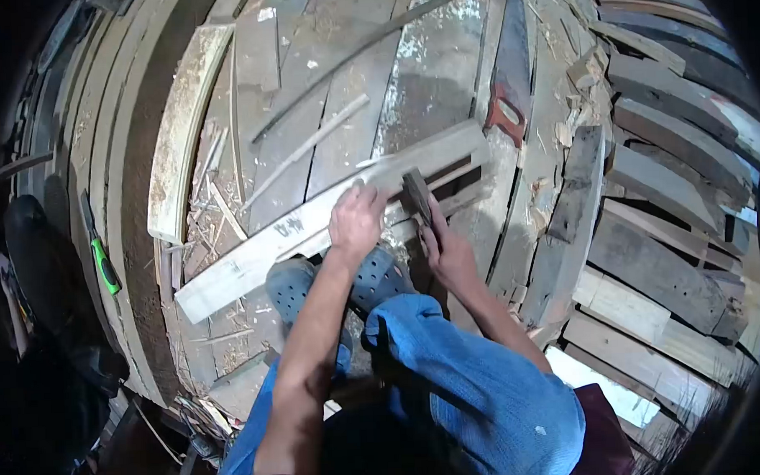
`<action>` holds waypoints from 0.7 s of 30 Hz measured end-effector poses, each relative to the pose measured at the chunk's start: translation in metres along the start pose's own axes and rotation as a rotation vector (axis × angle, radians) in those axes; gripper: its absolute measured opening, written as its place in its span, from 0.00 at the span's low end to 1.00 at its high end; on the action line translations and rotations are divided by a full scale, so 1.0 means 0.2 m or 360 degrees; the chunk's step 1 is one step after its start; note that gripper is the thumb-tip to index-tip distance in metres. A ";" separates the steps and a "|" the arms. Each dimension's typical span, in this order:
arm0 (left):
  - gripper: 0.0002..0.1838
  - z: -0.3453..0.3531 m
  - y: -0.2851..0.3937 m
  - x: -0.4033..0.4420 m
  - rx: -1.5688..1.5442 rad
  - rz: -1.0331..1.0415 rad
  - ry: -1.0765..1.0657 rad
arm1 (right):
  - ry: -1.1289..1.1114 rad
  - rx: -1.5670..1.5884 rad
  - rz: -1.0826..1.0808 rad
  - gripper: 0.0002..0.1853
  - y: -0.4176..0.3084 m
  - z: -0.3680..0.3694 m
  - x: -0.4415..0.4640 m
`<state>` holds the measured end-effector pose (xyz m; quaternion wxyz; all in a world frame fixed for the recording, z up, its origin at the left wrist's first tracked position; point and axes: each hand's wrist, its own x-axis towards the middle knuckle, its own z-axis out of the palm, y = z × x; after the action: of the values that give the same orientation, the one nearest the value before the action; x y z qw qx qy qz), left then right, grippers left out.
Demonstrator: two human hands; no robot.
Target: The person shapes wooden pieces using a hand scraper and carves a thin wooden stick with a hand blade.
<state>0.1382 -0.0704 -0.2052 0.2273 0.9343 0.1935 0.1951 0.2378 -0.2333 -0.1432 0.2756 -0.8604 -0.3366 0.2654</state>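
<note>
A long pale board (255, 254) lies diagonally over the plank floor in front of my shoes, with long slots cut in its right end. My left hand (358, 217) rests on the board near its middle, its fingers bent and pressed together; whatever they grip is too small to make out. In my right hand (440, 239) is a short dark wooden block (413, 188), held upright against the slotted part of the board. The fingers of my right hand are wrapped round its lower end.
A handsaw with a red handle (506, 116) lies at the upper right. Wooden blocks (648, 253) are stacked on the right. A green-handled tool (104, 265) lies on the left planks. Thin strips (310, 148) and shavings lie beyond the board. A dark-clothed person (44, 333) is at the left edge.
</note>
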 end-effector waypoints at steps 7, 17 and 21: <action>0.11 -0.01 -0.01 0.03 -0.0028 -0.0033 -0.0050 | -0.0057 0.0102 0.0006 0.32 -0.04 0.01 0.00; 0.13 -0.02 0.00 0.03 -0.0007 0.0033 0.0032 | -0.0031 0.0115 -0.0108 0.32 -0.05 0.02 0.07; 0.12 -0.01 0.01 0.03 -0.0051 0.0009 0.0038 | 0.0057 0.0123 -0.0131 0.30 -0.03 0.05 0.09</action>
<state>0.1423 -0.0691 -0.2012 0.2393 0.9287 0.1904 0.2099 0.2404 -0.2150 -0.1512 0.3255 -0.8392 -0.3561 0.2511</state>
